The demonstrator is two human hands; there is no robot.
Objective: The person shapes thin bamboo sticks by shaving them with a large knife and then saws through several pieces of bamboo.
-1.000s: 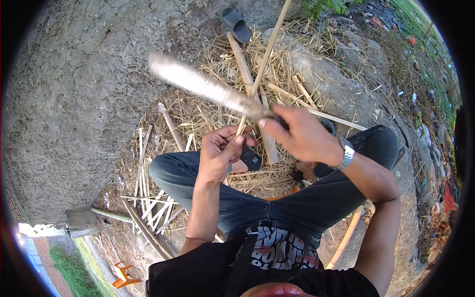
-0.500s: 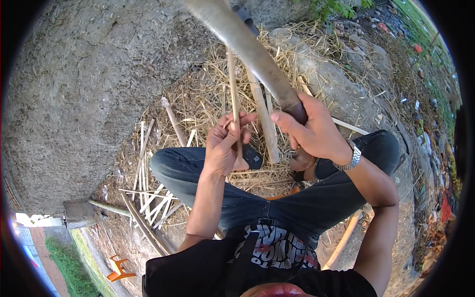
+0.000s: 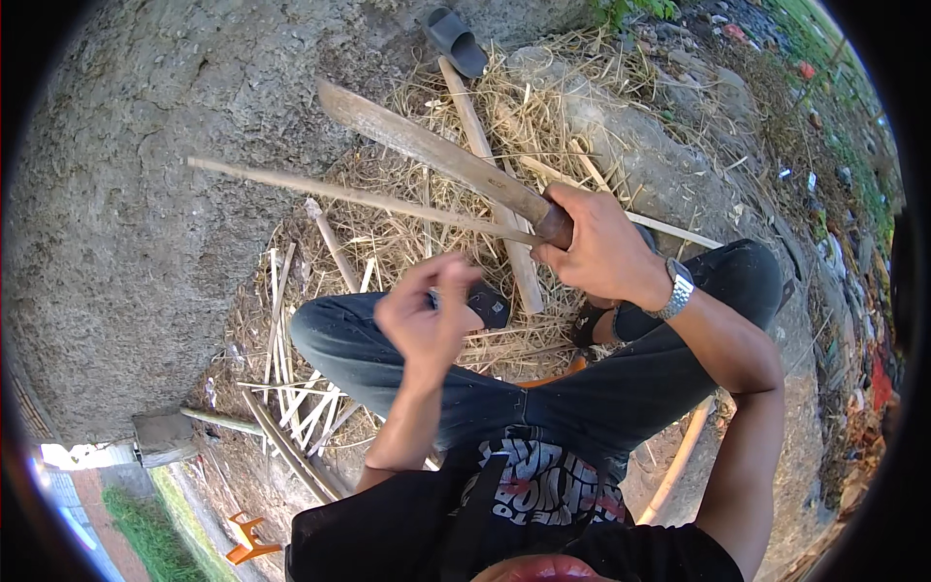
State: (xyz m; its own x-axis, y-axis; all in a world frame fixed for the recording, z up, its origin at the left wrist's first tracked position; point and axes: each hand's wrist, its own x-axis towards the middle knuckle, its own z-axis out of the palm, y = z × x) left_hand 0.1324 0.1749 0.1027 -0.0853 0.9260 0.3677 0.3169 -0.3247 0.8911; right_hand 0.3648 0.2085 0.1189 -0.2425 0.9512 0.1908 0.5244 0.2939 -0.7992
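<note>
My right hand is wrapped round the handle of a machete, whose long broad blade points up and to the left. A thin strip of bamboo slants below the blade; its right end meets my right thumb, and its far end reaches over the grey ground. My left hand is off the strip, just below it and above my left knee. Motion blurs its fingers, so whether they are curled or apart is unclear.
Straw-like shavings cover the ground around a flat wooden stick. Cut pale strips lie beside my left leg. A dark slipper rests at the far side, and an orange stool stands at lower left.
The bamboo strip has swung from upright to slanting left, passing from my left hand to my right. The machete blade has tipped down leftward. My left hand has let go and dropped a little.
</note>
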